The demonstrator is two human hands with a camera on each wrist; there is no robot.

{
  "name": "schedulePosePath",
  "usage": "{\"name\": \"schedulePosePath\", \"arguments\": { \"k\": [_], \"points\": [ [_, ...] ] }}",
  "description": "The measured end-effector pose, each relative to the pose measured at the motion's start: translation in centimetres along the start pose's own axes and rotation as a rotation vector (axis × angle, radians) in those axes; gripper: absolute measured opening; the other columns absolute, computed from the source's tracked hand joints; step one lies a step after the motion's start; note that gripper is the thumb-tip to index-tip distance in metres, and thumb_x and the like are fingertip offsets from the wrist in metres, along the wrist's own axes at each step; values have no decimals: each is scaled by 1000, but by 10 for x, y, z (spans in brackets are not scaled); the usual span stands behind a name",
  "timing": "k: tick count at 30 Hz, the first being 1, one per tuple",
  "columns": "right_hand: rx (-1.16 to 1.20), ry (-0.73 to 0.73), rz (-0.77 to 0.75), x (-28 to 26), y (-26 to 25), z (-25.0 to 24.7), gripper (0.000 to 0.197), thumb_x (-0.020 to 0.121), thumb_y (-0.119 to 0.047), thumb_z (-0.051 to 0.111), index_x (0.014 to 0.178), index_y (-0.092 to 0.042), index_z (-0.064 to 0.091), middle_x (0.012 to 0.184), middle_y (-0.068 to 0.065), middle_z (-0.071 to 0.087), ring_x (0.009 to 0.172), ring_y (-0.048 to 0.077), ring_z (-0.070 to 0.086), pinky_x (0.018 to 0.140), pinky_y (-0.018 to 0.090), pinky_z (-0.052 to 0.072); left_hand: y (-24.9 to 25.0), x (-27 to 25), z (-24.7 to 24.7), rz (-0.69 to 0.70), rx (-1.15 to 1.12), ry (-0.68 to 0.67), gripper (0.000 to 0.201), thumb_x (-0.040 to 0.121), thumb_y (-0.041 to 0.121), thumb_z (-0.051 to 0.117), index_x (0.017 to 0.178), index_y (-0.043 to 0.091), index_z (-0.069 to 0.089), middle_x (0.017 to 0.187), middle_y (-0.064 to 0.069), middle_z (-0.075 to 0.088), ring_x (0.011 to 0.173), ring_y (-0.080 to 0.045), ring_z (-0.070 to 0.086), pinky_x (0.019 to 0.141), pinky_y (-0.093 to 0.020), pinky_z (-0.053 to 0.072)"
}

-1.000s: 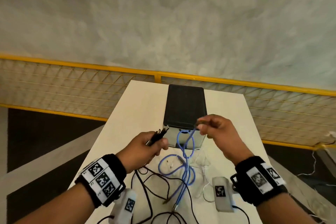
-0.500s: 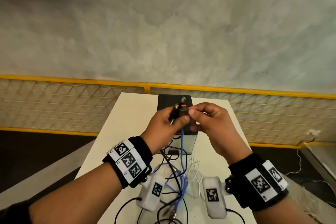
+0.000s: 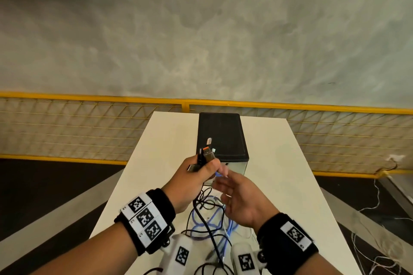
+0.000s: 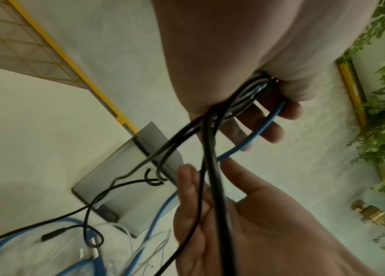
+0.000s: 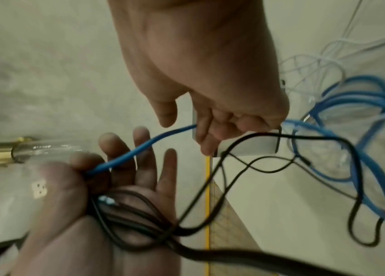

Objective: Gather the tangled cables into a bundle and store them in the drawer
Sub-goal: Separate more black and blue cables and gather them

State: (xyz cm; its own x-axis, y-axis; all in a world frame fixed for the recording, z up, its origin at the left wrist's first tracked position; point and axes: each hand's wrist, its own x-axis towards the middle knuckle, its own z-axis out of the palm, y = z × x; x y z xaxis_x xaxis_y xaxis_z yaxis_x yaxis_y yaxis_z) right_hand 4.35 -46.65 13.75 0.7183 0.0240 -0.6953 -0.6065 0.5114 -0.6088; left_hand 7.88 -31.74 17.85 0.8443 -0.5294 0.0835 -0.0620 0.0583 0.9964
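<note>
My left hand [image 3: 206, 164] is raised in front of the drawer unit [image 3: 221, 136] and grips a cluster of cable plugs [image 3: 206, 155]. Black cables [image 4: 215, 168] and the blue cable [image 4: 264, 127] hang from that left hand [image 4: 257, 89] down to the tangle on the table [image 3: 290, 185]. My right hand [image 3: 225, 182] is just below it, thumb apart from loosely bent fingers. The blue cable [image 5: 144, 147] runs from the left hand [image 5: 106, 177] through the right hand [image 5: 186, 127] without being pinched. Blue loops [image 3: 201, 223] and black cable [image 3: 210, 236] lie near me.
The drawer unit has a black top and a grey front [image 4: 139, 168] and stands mid-table. Thin white cables [image 5: 316, 61] lie among the tangle. A yellow mesh fence [image 3: 89, 131] runs behind the table. Loose white cords [image 3: 380, 252] trail on the floor at right.
My right hand brought the blue cable's end up to the left hand, released it there, and has dropped back towards me. The left hand now holds that end with the black plugs.
</note>
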Motion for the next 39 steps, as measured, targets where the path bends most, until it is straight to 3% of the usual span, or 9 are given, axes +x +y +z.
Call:
{"name": "schedulePosePath", "arguments": {
  "k": [4,6,14,18,20,24,27,32,39],
  "points": [
    [338,-65,-21,11,-12,-1,12,74,-22,61,79,-12,63,68,2,65,67,16,56,71,35,42,-5,-22,-6,-64,-116,-25,35,95,30,55,67,9,55,46,-5,45,43,-22,50,81,-43,59],
    [434,-46,-52,16,-20,-7,14,79,-16,59,86,-4,62,66,6,66,61,17,63,77,39,49,-4,-31,-22,-127,-246,56,32,87,34,62,67,10,54,42,-1,32,33,-14,33,57,-38,57],
    [602,62,-93,41,-16,-13,23,105,-23,39,98,-6,54,100,15,68,85,26,68,81,44,52,30,-66,-131,-314,-218,311,27,89,29,52,71,10,46,57,-3,30,31,-4,21,37,-16,22],
    [592,154,-107,47,-9,-15,19,104,-21,42,96,-10,55,67,8,73,50,14,68,58,31,55,37,-66,-150,-257,321,397,29,92,24,64,77,0,54,57,-3,44,39,-9,36,41,-20,30],
    [476,118,-121,44,-8,-14,16,102,-20,46,97,-12,58,67,6,73,51,13,69,55,27,58,34,-53,-123,-151,446,326,16,86,22,74,78,11,65,60,12,61,53,-1,54,56,-21,45],
    [210,-57,-203,32,-2,2,19,103,-27,43,104,-18,59,96,6,73,89,21,68,90,46,45,-6,-8,-39,-45,619,18,15,78,34,76,75,26,63,77,6,68,73,-5,60,69,-25,46],
    [225,-124,-196,23,3,12,29,100,-33,43,96,-18,67,95,7,72,93,22,65,89,44,45,-40,19,10,-114,558,28,14,80,19,73,76,28,63,75,6,66,76,-14,64,64,-24,45],
    [307,-121,-189,18,2,-3,44,101,-46,37,111,-16,67,103,10,70,98,27,64,87,48,47,-62,21,24,-234,274,89,13,72,17,74,80,25,68,81,0,74,84,-24,72,78,-47,59],
    [403,-87,-184,34,-27,-41,28,103,-36,37,91,-19,55,124,13,69,105,26,69,97,50,43,-81,-30,-15,-429,445,-431,29,75,6,80,71,24,58,65,15,58,61,2,54,64,-14,45]
  ]
}}
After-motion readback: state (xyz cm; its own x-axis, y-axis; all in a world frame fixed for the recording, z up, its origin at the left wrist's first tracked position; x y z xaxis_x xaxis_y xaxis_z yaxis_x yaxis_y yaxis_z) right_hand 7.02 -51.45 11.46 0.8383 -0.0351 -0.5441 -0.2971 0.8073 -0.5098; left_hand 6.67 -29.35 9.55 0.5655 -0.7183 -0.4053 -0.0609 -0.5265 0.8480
